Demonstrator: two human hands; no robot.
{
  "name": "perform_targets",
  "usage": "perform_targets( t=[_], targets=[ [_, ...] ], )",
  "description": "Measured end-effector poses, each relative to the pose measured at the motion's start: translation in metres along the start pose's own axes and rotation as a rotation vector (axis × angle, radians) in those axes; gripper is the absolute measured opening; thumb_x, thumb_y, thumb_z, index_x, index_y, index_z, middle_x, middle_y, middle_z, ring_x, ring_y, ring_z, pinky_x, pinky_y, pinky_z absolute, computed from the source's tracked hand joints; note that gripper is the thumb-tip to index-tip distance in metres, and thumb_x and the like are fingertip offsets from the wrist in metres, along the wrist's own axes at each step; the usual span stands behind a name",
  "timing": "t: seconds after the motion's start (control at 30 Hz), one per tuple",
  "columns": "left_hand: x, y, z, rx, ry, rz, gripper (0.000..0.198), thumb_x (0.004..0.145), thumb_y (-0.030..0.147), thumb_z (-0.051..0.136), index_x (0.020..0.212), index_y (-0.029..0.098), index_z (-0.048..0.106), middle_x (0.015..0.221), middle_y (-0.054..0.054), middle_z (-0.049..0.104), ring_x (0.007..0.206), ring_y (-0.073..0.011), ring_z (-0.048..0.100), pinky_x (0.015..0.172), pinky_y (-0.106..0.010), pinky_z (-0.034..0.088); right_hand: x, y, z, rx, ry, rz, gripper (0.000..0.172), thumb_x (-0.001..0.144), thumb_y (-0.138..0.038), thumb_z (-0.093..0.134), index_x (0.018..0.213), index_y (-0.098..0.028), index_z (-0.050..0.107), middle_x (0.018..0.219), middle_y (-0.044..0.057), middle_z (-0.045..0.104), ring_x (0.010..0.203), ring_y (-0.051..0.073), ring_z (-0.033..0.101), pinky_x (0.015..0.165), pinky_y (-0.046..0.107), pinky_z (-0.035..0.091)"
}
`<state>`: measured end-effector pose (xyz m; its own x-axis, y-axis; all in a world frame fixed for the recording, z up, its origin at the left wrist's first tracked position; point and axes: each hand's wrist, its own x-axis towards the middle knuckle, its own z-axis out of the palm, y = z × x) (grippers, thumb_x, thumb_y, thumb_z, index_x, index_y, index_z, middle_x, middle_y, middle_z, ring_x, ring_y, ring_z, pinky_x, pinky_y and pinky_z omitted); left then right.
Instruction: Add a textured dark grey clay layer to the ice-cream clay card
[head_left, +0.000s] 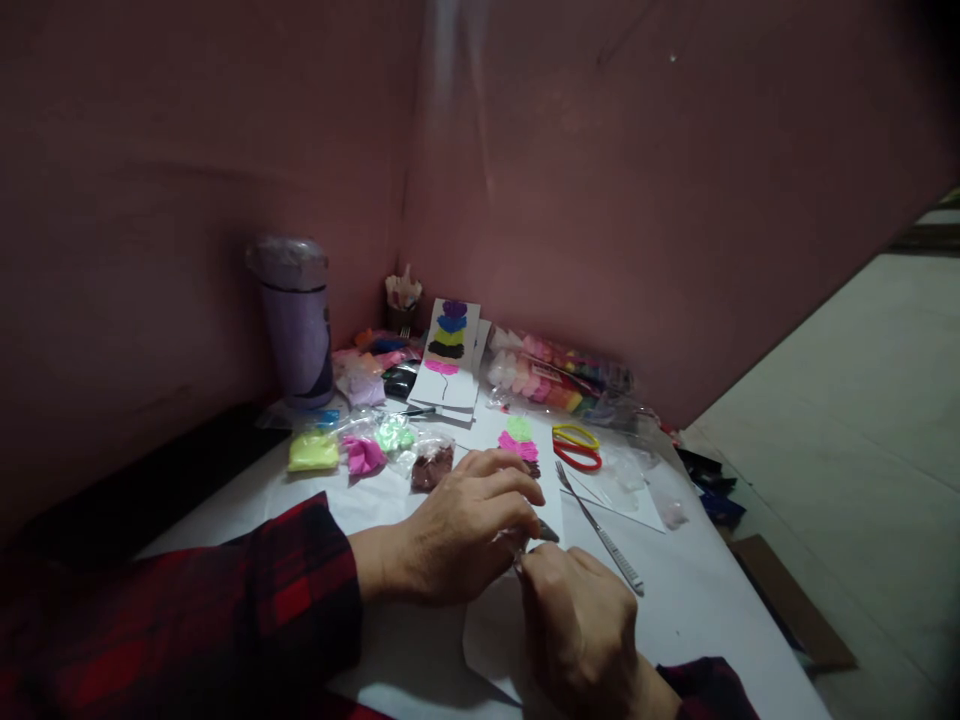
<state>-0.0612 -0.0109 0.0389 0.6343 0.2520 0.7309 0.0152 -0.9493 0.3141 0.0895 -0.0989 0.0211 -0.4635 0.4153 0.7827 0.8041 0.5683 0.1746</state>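
Note:
My left hand (457, 525) and my right hand (581, 625) meet over a white sheet of paper (495, 640) at the near edge of the table. Both have their fingers pinched together around a small dark bit (546, 532), too small to name. Just beyond the fingertips lies a white card (487, 425) with a green and a pink clay shape (518, 438) pressed on it. A metal fork (598, 525) lies to the right of my hands. Both sleeves are red and black plaid.
Small bags of coloured clay (360, 450) lie at the left, by a purple tumbler (296, 320). A card with stacked clay shapes (450, 350) leans at the back corner. Yellow and red rings (576, 447) and a bag of clay sticks (559, 380) sit right. The table edge drops at right.

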Motion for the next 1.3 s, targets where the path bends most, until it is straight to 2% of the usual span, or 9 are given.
perform_targets(
  t=[0.2,0.4,0.53,0.7,0.8,0.9,1.13,1.3],
  targets=[
    [-0.002,-0.006,0.001,-0.080,0.012,-0.015,0.010,0.087,0.012,0.051,0.088,0.017,0.059,0.099,-0.008,0.069,0.106,-0.0226,0.054,0.093,-0.040,0.043,0.004,-0.002,0.000,-0.044,-0.008,-0.026,0.020,0.088,-0.003,0.036,0.087,-0.014,0.053,0.055,0.000,0.048,0.049,0.015,0.040,0.051,0.029,0.029],
    [-0.004,-0.013,0.001,-0.152,-0.095,0.067,0.029,0.076,0.005,0.049,0.100,0.018,0.059,0.099,-0.008,0.068,0.104,-0.0236,0.054,0.093,-0.041,0.042,0.002,0.004,0.001,-0.100,0.012,-0.007,0.021,0.088,-0.002,0.038,0.089,-0.013,0.055,0.059,0.002,0.052,0.052,0.015,0.044,0.053,0.028,0.032],
    [-0.003,-0.013,0.000,-0.185,-0.137,0.088,0.030,0.078,0.008,0.048,0.105,0.018,0.057,0.103,-0.009,0.067,0.106,-0.0243,0.052,0.095,-0.042,0.041,0.002,0.005,0.000,-0.093,0.020,-0.006,0.019,0.087,-0.002,0.040,0.087,-0.013,0.055,0.059,0.002,0.052,0.053,0.015,0.044,0.053,0.028,0.032],
    [-0.003,-0.013,0.001,-0.171,-0.133,0.085,0.026,0.082,0.007,0.049,0.103,0.019,0.056,0.102,-0.008,0.067,0.107,-0.0237,0.052,0.096,-0.041,0.040,0.001,0.005,-0.001,-0.080,0.012,-0.004,0.017,0.087,-0.003,0.043,0.087,-0.013,0.056,0.057,0.001,0.049,0.051,0.015,0.039,0.052,0.029,0.030],
    [0.000,-0.011,0.000,-0.212,-0.090,0.059,0.021,0.082,0.007,0.048,0.097,0.018,0.058,0.098,-0.009,0.068,0.103,-0.0234,0.054,0.094,-0.041,0.042,-0.002,0.006,0.000,-0.090,0.006,0.023,0.014,0.088,-0.005,0.044,0.086,-0.014,0.055,0.057,0.001,0.049,0.051,0.015,0.038,0.052,0.029,0.028],
    [0.003,-0.008,-0.003,-0.337,-0.056,0.008,0.017,0.081,0.010,0.048,0.093,0.016,0.060,0.095,-0.011,0.067,0.096,-0.0222,0.057,0.091,-0.041,0.045,-0.003,0.007,0.002,-0.085,0.008,0.118,0.013,0.090,-0.008,0.045,0.083,-0.017,0.052,0.057,0.000,0.050,0.049,0.015,0.041,0.051,0.029,0.029],
    [0.001,-0.003,-0.007,-0.503,-0.111,-0.247,0.020,0.086,0.018,0.054,0.101,0.014,0.066,0.103,-0.011,0.066,0.103,-0.0217,0.056,0.095,-0.041,0.045,-0.002,0.008,0.003,0.026,0.028,0.236,0.012,0.092,-0.009,0.045,0.084,-0.017,0.051,0.057,-0.002,0.052,0.045,0.013,0.050,0.047,0.026,0.033],
    [-0.001,-0.004,-0.002,-0.438,-0.078,-0.226,0.018,0.085,0.025,0.062,0.099,0.013,0.065,0.100,-0.012,0.067,0.098,-0.0222,0.058,0.090,-0.040,0.047,-0.003,0.010,0.003,0.104,0.016,0.274,0.013,0.091,-0.008,0.045,0.084,-0.017,0.051,0.057,-0.002,0.052,0.043,0.011,0.050,0.046,0.024,0.035]
  ],
)
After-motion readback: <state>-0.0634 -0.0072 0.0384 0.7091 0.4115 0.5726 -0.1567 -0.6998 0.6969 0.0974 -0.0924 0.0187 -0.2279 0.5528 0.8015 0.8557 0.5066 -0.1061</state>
